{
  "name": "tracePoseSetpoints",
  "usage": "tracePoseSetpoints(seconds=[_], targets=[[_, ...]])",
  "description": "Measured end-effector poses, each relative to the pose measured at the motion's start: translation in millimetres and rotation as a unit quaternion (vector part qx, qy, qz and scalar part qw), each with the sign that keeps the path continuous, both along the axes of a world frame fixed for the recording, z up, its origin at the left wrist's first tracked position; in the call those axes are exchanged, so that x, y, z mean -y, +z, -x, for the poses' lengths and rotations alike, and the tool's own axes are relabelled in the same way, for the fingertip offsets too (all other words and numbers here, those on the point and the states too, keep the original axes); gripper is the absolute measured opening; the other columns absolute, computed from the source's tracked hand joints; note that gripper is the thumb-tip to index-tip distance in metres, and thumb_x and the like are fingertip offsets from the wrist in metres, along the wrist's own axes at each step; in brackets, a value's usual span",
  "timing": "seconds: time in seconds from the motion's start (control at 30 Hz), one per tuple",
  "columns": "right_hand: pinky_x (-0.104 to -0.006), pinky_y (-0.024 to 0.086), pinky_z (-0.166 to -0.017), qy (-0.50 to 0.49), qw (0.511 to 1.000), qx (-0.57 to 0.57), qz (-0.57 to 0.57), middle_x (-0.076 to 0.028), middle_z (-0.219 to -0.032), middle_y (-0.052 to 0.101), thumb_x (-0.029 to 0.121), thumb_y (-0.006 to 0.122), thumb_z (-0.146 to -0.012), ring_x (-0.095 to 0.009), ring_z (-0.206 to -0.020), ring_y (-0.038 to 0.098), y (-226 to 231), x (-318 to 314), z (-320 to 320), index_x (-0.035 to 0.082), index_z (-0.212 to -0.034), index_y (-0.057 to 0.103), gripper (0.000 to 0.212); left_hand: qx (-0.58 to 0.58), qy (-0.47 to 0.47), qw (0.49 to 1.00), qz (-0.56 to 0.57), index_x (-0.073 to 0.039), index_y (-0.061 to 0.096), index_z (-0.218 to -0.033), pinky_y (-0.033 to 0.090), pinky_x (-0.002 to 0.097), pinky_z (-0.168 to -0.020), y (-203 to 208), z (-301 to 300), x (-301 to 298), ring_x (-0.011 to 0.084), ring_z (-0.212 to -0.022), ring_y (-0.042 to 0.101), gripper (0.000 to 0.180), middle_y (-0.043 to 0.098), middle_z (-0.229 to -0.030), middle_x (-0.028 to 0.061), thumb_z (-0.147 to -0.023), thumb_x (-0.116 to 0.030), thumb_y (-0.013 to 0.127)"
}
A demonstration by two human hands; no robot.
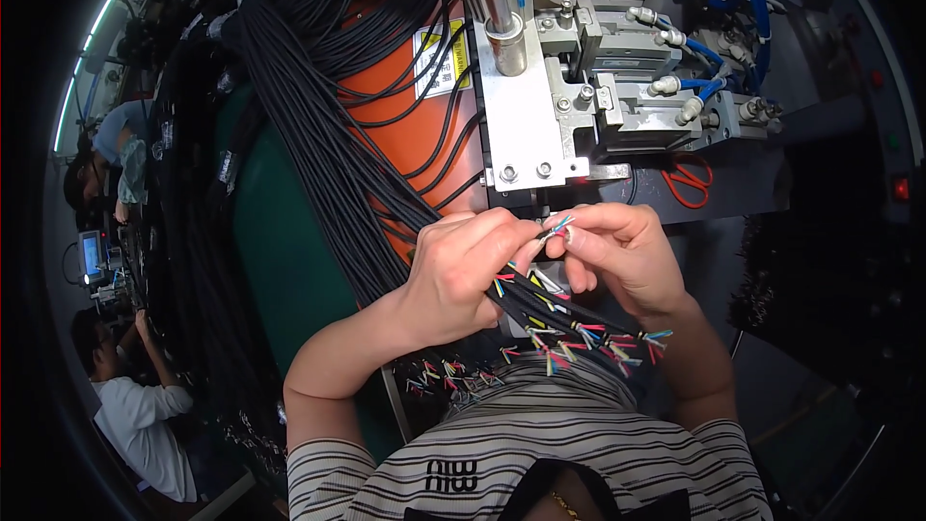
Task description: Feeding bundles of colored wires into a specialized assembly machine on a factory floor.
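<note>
My left hand [453, 265] is closed round several black cables [545, 304], whose stripped ends fan out in thin red, white, blue and yellow wires below it. Between its thumb and forefinger, one cable end stands out. At that end my right hand [627, 256] pinches the short coloured wires [559, 225], with blue-green tips showing past the fingertips. Both hands meet just in front of the metal fixture [526, 125]. A thick bundle of black cables [318, 135] runs from the upper left down to my left hand.
Pneumatic clamps [637, 121] with blue air hoses [762, 0] fill the upper right. Red-handled scissors [687, 183] lie beside the fixture. An orange surface [395, 150] with a warning label lies under the cables. Two people work at the far left, near a small screen [92, 256].
</note>
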State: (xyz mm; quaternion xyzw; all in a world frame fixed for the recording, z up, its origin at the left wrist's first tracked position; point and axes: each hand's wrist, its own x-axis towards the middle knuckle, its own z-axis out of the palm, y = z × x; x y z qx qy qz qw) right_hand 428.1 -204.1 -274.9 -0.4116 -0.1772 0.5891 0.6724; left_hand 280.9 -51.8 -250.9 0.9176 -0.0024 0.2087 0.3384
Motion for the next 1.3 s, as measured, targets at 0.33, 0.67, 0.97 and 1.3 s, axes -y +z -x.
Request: tracePoseSetpoints(seconds=[0.33, 0.67, 0.97, 1.3], targets=[[-0.0201, 0.045, -0.051, -0.014, 0.956, 0.287, -0.064, -0.008, -0.083, 0.067, 0.003, 0.065, -0.09, -0.008, -0.06, 0.06, 4.3, -2.3, -7.3, -0.004, -0.099, 0.066, 0.012, -0.033, -0.05, 0.997, 0.048, 0.001, 0.061, -0.091, 0.043, 0.0335, -0.051, 4.5, -3.3, -4.1, 0.0241, -0.055, 0.057, 0.014, 0.059, -0.069, 0.0101, -0.081, -0.001, 0.069], [-0.0281, 0.043, -0.044, -0.095, 0.704, 0.704, 0.01, -0.007, -0.067, 0.055, 0.001, 0.069, -0.077, -0.017, -0.047, 0.056, -2.1, -6.6, 2.6, 0.001, -0.08, 0.061, 0.008, -0.093, 0.025, 0.983, -0.155, 0.005, 0.061, -0.116, 0.047, 0.0349, -0.071, 5.8, 6.0, 9.7, 0.0248, -0.08, 0.059, 0.054, 0.056, -0.094, 0.0096, -0.065, -0.01, 0.064], [-0.0309, 0.044, -0.046, -0.12, 0.738, 0.664, -0.001, -0.008, -0.073, 0.06, -0.001, 0.067, -0.079, -0.021, -0.051, 0.059, -11.5, -6.1, 3.9, 0.001, -0.084, 0.063, 0.007, -0.069, 0.022, 0.987, -0.143, 0.005, 0.061, -0.116, 0.048, 0.0329, -0.066, 1.5, 2.5, 7.9, 0.0228, -0.076, 0.057, 0.045, 0.053, -0.088, 0.0081, -0.072, -0.007, 0.062], [-0.0329, 0.048, -0.051, -0.074, 0.647, 0.759, 0.024, -0.01, -0.076, 0.062, 0.001, 0.069, -0.079, -0.027, -0.057, 0.061, 7.3, -6.3, 3.3, 0.002, -0.086, 0.065, 0.009, -0.083, -0.039, 0.964, -0.248, 0.004, 0.063, -0.116, 0.045, 0.0325, -0.062, 11.1, -5.5, 9.2, 0.0211, -0.071, 0.053, 0.048, 0.049, -0.084, 0.007, -0.072, -0.012, 0.06]])
